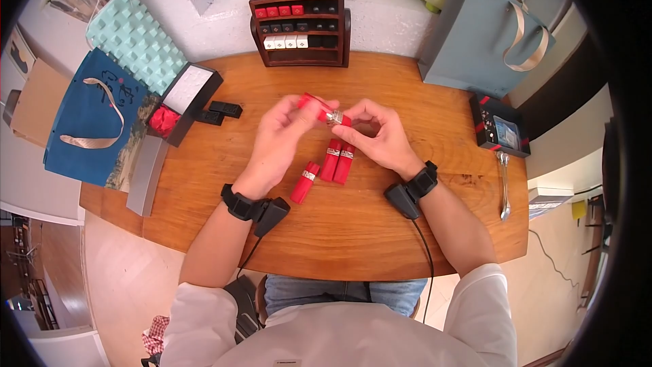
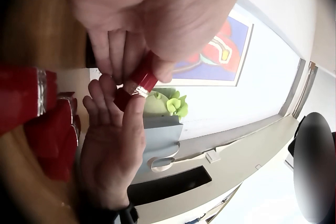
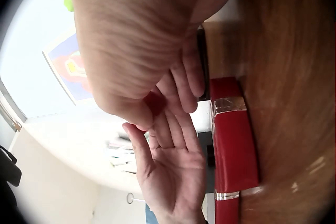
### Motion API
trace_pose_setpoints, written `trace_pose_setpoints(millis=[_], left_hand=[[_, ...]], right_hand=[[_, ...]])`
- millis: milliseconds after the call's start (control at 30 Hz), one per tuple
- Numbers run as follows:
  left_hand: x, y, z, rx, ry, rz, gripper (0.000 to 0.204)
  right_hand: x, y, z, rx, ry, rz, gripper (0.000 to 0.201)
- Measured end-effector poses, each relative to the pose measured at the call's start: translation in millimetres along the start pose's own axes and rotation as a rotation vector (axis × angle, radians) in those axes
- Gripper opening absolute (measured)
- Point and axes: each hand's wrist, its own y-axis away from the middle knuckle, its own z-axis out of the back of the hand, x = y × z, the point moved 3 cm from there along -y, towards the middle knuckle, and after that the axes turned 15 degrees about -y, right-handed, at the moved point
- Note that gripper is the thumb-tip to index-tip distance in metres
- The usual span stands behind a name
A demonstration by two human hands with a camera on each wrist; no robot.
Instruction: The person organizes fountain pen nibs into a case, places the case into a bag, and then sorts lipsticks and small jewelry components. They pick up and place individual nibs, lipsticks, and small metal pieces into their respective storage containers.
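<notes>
A red tube with a silver band [image 1: 334,117] is held between both hands above the table. The left hand [image 1: 277,139] pinches its left end, and the right hand [image 1: 382,137] pinches the other end. In the left wrist view the tube [image 2: 137,83] slants between the left hand [image 2: 157,14] and the right hand [image 2: 113,153]. Two red tubes [image 1: 337,162] lie side by side below the hands, with another red tube [image 1: 305,183] to their left. In the right wrist view the right hand [image 3: 142,40] covers most of the held tube.
A dark wooden shelf [image 1: 299,62] with red, black and white items stands at the back. Black blocks [image 1: 225,109], an open box [image 1: 197,105] and a blue bag [image 1: 88,122] are at left. A grey bag [image 1: 468,41], a black box [image 1: 499,126] and a metal utensil [image 1: 504,187] are at right.
</notes>
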Motion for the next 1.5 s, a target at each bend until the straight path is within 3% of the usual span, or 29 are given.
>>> trace_pose_setpoints(millis=[367,433,533,1200,1500], left_hand=[[-1.1,0.3,-0.3,-0.027,0.045,0.033,0.027],[2.5,0.4,-2.0,-0.035,0.012,0.047,0.026],[7.2,0.0,-4.1,-0.031,0.039,0.068,0.025],[6.7,2.1,-2.8,0.018,0.074,0.161,0.023],[-1.8,3.2,1.5,0.092,0.144,0.113,0.032]], right_hand=[[-0.3,-1.9,2.0,-0.058,0.077,0.075,0.023],[3.2,-2.9,0.4,-0.056,0.254,0.252,0.025],[4.5,-3.0,0.7,-0.067,0.269,0.274,0.026],[1.6,-2.6,3.5,-0.048,0.325,0.317,0.027],[6.6,-1.7,2.2,-0.035,0.328,0.283,0.025]])
